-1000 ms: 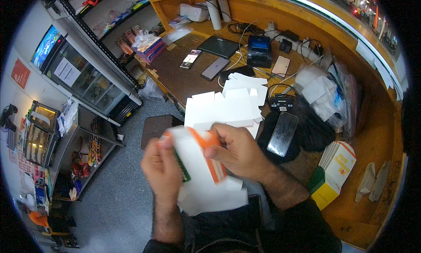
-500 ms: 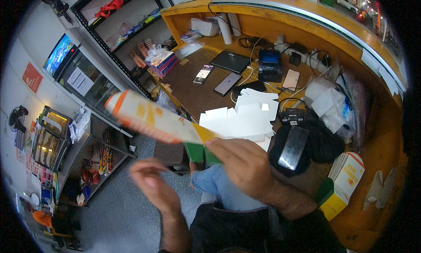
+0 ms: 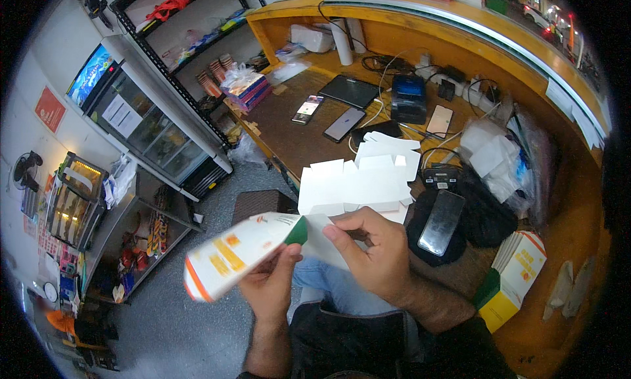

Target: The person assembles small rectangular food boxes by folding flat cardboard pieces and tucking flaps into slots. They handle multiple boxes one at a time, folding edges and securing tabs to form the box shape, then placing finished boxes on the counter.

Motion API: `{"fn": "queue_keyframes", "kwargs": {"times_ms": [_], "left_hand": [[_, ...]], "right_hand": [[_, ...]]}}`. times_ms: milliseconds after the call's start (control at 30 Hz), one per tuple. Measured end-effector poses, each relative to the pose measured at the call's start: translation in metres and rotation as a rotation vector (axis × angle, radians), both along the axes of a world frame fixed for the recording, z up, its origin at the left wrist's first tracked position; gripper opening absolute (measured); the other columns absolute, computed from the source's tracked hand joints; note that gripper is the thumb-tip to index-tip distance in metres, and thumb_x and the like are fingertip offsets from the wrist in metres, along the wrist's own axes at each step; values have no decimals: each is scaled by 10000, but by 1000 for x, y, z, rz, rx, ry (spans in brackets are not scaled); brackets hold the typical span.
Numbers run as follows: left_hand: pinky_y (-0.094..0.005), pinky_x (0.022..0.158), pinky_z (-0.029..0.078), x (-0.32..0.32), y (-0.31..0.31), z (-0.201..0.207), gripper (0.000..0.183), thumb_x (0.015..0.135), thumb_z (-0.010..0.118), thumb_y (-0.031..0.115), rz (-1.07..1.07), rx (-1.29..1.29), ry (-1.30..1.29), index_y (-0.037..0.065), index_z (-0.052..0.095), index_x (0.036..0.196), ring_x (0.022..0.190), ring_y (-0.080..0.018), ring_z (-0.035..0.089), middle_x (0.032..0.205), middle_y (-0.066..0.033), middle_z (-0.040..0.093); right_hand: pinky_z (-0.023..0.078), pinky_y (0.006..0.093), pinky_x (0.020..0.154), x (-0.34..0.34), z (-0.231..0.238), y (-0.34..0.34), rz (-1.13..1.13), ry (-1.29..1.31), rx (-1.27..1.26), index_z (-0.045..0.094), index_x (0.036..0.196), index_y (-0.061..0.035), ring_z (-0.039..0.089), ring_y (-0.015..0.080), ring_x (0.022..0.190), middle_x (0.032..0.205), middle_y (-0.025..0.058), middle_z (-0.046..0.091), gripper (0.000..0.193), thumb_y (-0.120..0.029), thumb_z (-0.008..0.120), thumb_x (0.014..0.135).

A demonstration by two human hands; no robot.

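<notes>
A white cardboard carton [image 3: 236, 251] with yellow print, orange stripes and a green panel is held up in front of me, tilted. My left hand [image 3: 269, 280] grips it from below near the green end, thumb on the edge. With thumb and fingers, my right hand [image 3: 374, 251] pinches a pale flap [image 3: 323, 231] at that same end. Just beyond my hands, several flat white carton blanks [image 3: 355, 188] lie overlapping on the desk. At the right stands a stack of similar printed cartons [image 3: 516, 277], with green and yellow sides.
The brown desk [image 3: 289, 139] carries phones [image 3: 344, 125], a black tablet [image 3: 348, 90], a blue-black device [image 3: 408, 98], cables and plastic bags [image 3: 490, 149]. Another phone [image 3: 442, 221] rests on black cloth. A dark stool [image 3: 263, 205] is beside the desk; a glass-door fridge [image 3: 141, 119] stands at left.
The carton has swung down and turned, bringing its green panel into view. My left hand, free before, has taken hold of it. My right hand has shifted to the flap.
</notes>
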State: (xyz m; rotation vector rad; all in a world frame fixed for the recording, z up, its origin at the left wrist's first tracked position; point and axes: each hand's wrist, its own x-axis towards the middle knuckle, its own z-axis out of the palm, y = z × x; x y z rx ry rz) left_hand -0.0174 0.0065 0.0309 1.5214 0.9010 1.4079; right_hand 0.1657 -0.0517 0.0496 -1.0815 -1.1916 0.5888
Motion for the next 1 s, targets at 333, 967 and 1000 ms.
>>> {"fn": "queue_keyframes", "kwargs": {"times_ms": [333, 967, 1000], "left_hand": [[-308, 639, 652, 12, 3, -7, 635, 912, 869, 192, -114, -191, -115, -6, 515, 1401, 936, -222, 745, 1100, -165, 719], [-281, 597, 529, 8, 1, -8, 503, 1001, 754, 426, -245, -186, 1, 1, 621, 1234, 749, -176, 655, 949, -99, 700], [-284, 599, 531, 11, -2, -6, 495, 1004, 751, 417, -228, -188, -25, 0, 620, 1236, 745, -176, 654, 946, -97, 699]], "right_hand": [[595, 335, 915, 5, 0, 8, 76, -45, 165, 721, 1068, 16, 745, 226, 1029, 1083, 151, 743, 102, -35, 737, 981], [575, 365, 831, 15, 6, 5, 106, -229, 235, 720, 1026, -10, 721, 217, 954, 971, 143, 728, 93, -76, 746, 966], [576, 366, 833, 16, 7, 4, 102, -225, 228, 720, 1025, -9, 723, 221, 954, 974, 147, 728, 92, -75, 745, 967]]}}
